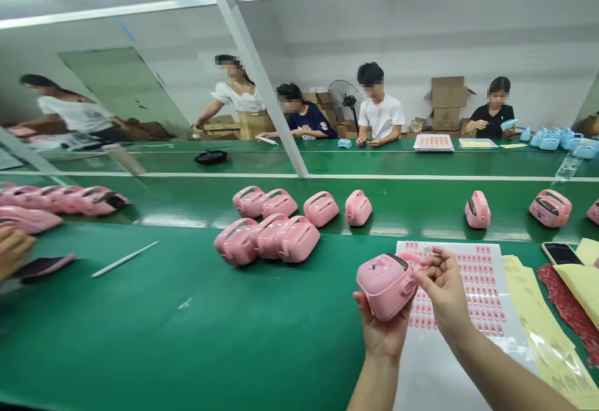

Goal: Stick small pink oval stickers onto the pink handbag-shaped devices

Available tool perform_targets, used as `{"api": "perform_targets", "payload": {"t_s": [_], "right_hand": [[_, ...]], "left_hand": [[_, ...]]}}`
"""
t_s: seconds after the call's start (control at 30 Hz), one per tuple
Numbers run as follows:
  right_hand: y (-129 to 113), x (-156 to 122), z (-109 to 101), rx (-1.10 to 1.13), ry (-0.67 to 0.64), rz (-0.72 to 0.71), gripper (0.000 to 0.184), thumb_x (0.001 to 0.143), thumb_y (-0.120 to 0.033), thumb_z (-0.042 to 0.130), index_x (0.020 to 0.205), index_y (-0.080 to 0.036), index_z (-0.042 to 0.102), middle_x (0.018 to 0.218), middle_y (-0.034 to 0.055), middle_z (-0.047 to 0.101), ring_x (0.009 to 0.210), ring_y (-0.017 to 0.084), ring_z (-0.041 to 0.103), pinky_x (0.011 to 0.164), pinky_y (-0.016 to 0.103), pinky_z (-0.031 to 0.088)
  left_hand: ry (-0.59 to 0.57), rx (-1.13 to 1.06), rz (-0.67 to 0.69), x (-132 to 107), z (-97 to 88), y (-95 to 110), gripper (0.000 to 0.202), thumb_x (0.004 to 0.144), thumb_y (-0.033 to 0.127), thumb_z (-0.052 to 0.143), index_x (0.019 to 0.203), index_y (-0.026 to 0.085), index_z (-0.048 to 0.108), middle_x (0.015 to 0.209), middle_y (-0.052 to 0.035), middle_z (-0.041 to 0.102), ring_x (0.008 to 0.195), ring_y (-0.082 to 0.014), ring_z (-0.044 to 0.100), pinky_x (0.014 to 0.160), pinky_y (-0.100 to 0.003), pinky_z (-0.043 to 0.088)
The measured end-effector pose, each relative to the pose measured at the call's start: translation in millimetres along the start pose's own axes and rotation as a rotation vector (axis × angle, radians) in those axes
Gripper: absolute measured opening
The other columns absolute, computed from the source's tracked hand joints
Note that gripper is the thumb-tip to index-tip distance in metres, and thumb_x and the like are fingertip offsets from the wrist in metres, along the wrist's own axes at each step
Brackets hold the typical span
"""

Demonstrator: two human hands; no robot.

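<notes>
My left hand (381, 330) cups a pink plastic toy case (386, 283) from below, lifted over the near edge of the green bench. My right hand (442, 286) is at the case's right side, thumb and fingers pinched together against it; whether a sticker sits between them is too small to tell. Directly behind the hands lies a white sheet of small pink stickers (482, 286).
Several more pink cases (269, 233) stand in a cluster and along the green conveyor (412, 208). A phone (560, 253), yellow backing papers (543, 323) and red scraps (568, 308) lie at right. A white stick (124, 259) lies at left. Another person's hand (13, 250) is at far left; several people work across the line.
</notes>
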State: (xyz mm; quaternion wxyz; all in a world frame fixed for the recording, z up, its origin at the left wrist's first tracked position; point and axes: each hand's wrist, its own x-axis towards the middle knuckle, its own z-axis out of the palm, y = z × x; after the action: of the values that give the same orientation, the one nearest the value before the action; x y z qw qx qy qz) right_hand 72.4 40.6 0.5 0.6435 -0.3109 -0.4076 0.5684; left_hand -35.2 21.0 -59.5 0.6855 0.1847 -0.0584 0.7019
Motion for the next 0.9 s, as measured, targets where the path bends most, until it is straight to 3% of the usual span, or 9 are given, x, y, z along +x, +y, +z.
{"api": "perform_targets", "payload": {"t_s": [0.13, 0.37, 0.63, 0.77, 0.9], "right_hand": [[-3.1, -10.7, -4.3, -0.004, -0.088, 0.034, 0.051, 0.065, -0.019, 0.073, 0.106, -0.024, 0.044, 0.081, -0.0039, 0.058, 0.063, 0.01, 0.061, 0.069, 0.028, 0.056], [-2.6, -10.1, -14.2, -0.098, -0.079, -0.051, 0.049, 0.069, -0.017, 0.069, 0.109, -0.025, 0.042, 0.083, -0.0031, 0.057, 0.065, 0.011, 0.063, 0.069, 0.03, 0.058], [-9.1, -8.9, -11.2, -0.154, -0.108, -0.058, 0.047, 0.069, -0.017, 0.067, 0.108, -0.025, 0.042, 0.078, -0.0039, 0.057, 0.063, 0.011, 0.063, 0.066, 0.028, 0.058], [-3.2, -11.2, -11.0, -0.319, -0.064, -0.26, 0.042, 0.076, -0.015, 0.059, 0.112, -0.026, 0.041, 0.083, -0.0014, 0.058, 0.063, 0.012, 0.063, 0.062, 0.028, 0.057], [3.5, -15.2, -16.0, -0.696, -0.117, -0.679, 0.041, 0.084, -0.014, 0.05, 0.122, -0.028, 0.039, 0.099, 0.0065, 0.063, 0.084, 0.02, 0.065, 0.074, 0.038, 0.055]], "left_hand": [[0.102, -0.082, -0.039, 2.1, 8.4, -8.6, 0.054, 0.084, 0.053, 0.044, 0.119, 0.015, 0.057, 0.111, -0.0175, 0.066, 0.106, -0.026, 0.06, 0.095, -0.036, 0.042], [0.36, -0.114, -0.048, -0.8, 20.0, -19.9, 0.056, 0.085, 0.049, 0.044, 0.127, 0.012, 0.047, 0.105, -0.0183, 0.067, 0.097, -0.0245, 0.064, 0.087, -0.034, 0.048], [0.312, -0.084, -0.034, -0.7, 23.5, -22.6, 0.048, 0.083, 0.049, 0.047, 0.11, 0.011, 0.061, 0.101, -0.0182, 0.07, 0.089, -0.0225, 0.067, 0.087, -0.032, 0.047], [0.37, -0.077, -0.031, -0.9, 28.0, -23.5, 0.05, 0.085, 0.05, 0.042, 0.114, 0.013, 0.06, 0.098, -0.0161, 0.071, 0.09, -0.0217, 0.067, 0.085, -0.03, 0.049], [0.343, -0.111, -0.075, -3.1, 28.1, -23.3, 0.054, 0.084, 0.049, 0.045, 0.127, 0.017, 0.049, 0.099, -0.0127, 0.071, 0.095, -0.0211, 0.065, 0.089, -0.028, 0.046]]}}
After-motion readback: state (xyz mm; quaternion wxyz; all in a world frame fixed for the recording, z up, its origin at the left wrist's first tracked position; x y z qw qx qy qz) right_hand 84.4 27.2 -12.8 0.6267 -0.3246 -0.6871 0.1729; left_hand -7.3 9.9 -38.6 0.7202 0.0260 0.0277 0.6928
